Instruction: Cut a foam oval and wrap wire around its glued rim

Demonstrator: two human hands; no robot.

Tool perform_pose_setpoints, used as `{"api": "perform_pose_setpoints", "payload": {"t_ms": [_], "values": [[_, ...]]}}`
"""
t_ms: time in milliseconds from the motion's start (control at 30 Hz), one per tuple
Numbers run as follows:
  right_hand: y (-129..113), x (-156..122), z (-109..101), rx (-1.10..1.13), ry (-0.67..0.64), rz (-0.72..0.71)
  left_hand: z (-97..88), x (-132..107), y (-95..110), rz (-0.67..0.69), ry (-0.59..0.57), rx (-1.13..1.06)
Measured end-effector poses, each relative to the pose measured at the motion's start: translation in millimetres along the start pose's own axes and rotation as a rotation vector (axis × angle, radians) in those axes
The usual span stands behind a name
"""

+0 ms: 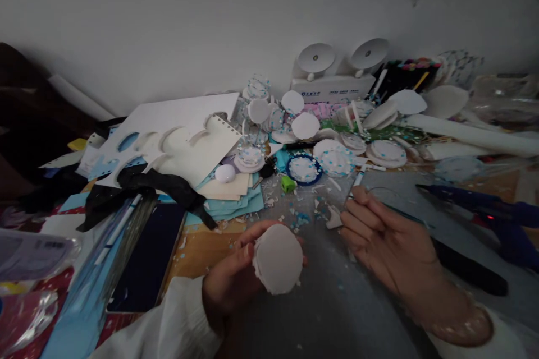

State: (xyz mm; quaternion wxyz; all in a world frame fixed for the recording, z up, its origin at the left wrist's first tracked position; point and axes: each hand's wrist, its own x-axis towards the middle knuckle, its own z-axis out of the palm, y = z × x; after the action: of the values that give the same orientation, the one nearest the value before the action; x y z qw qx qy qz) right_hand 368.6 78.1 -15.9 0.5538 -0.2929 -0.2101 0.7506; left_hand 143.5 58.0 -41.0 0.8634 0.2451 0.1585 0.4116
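Observation:
My left hand (236, 263) is wrapped round the edge of a white foam disc (278, 261), its flat face turned to me and its rim ragged. To the right, my right hand (383, 241) is closed, fingers curled in. Beside its fingertips shows a slim white and blue stick (357, 179); whether the fingers grip it I cannot tell. A long black handle (469, 266) lies partly behind the right hand and wrist. Below the fingers, a torn white scrap (334, 217) rests on the grey mat (324, 303).
A blue glue gun (484, 202) with a red light lies at right. Several white discs with blue dots (337, 157) crowd the back, before a twin-headed lamp (332, 87). A green sharpener-like block (288, 183), cut white sheets (189, 146) and a phone (147, 261) lie leftward.

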Motion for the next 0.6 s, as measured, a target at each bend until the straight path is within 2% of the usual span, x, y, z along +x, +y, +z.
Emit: {"api": "perform_pose_setpoints", "payload": {"t_ms": [133,333,600], "values": [[7.1,-9.1,5.7,0.009,-0.006,0.041,-0.3,1.2,-2.0,-0.004,0.006,0.01],[8.0,-25.9,14.6,0.104,-0.119,0.089,1.1,0.8,-4.2,-0.043,-0.025,0.048],[12.5,-21.4,3.3,0.306,-0.134,0.237,2.1,-0.4,-7.7,-0.1,-0.048,0.072]]}}
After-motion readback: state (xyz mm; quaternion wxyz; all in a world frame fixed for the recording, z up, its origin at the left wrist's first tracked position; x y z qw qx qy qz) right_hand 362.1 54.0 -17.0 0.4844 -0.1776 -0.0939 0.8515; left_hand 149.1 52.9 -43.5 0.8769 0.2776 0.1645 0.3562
